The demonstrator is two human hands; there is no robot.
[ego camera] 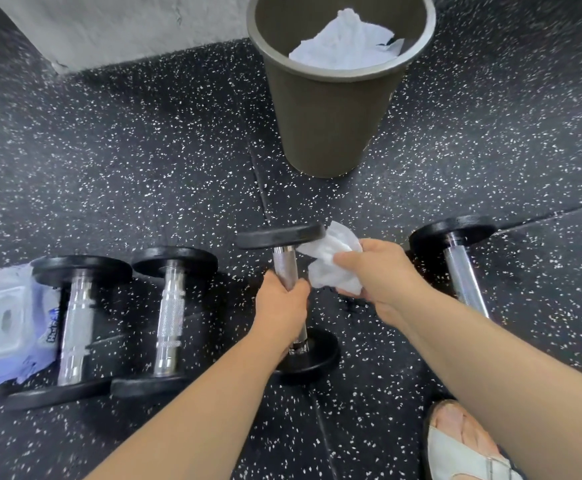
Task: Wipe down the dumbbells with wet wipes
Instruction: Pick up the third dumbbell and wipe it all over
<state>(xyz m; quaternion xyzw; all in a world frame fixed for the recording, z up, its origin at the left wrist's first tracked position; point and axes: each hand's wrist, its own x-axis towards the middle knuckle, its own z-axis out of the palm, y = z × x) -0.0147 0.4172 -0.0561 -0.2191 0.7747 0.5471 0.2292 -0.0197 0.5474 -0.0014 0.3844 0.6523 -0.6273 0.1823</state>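
A: Sandal (462, 448) bottom right. Left grip (280, 306) clenched round the handle of the middle dumbbell (284, 271), stood on end on the floor (144, 150).
B: Right grip (383, 271)?
A: Pinching a crumpled wipe (331, 268) just beside the top plate (280, 235).
B: Step?
A: Mid-wipe on this one, I'd say. Next: wrap the wipe round the bare handle, rub down; then into the bin (331, 126).
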